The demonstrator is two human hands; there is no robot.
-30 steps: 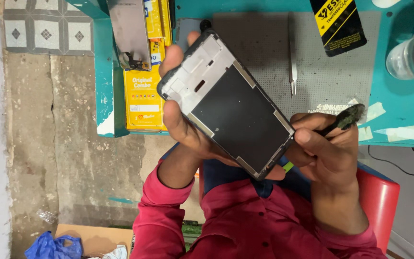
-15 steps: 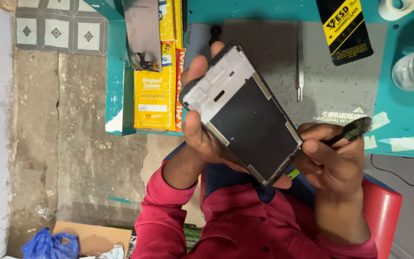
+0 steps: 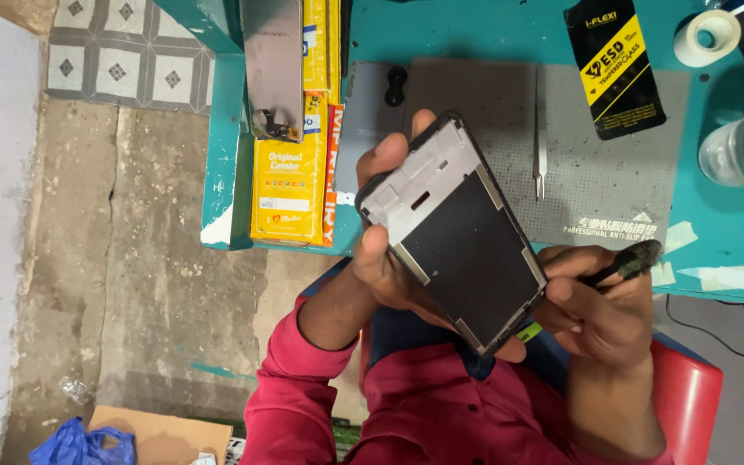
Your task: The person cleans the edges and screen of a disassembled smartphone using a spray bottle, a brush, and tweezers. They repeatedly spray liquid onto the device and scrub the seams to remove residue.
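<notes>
Phone frame (image 3: 456,231) slants diagonally, top end toward upper left.

A teal workbench (image 3: 226,129) stands over cracked concrete floor (image 3: 148,293) edged with patterned tiles (image 3: 122,73).

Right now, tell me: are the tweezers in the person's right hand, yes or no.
No: the tweezers lie on the grey mat, while the right hand holds a worn brush.
</notes>
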